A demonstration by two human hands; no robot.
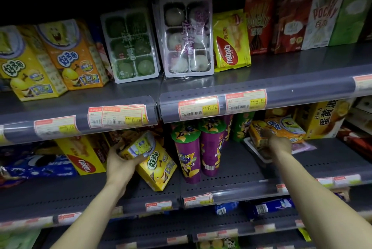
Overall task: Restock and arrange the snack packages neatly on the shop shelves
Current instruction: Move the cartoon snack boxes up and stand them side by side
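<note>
A shop worker's two bare arms are reaching into the middle shelf (231,186) of a dim snack aisle. On the far left of that shelf, blue cookie packs (38,165) are lying beside a yellow wafer bag (84,158). Just right of the bag, the left hand (120,165) is gripping a yellow cartoon box (153,163) by its upper end, fingers and thumb curled round it; the box is tilting, its lower corner resting on the shelf. Next to it, two purple chip cups (198,152) are standing upright, with a green cup (241,128) behind them. Further right, the right hand (278,144) is reaching to an orange cartoon box (281,130) lying on a flat tray (255,151); its fingers are touching the box, but whether they are closing on it cannot be told. A yellow pie box (324,120) is standing at the far right. On the upper shelf (281,69), more cartoon boxes (50,57), green mochi (130,45), purple mochi (187,33), a wafer bag (231,41) and stick-biscuit boxes (291,21) are lining up above the price tags (198,108).
</note>
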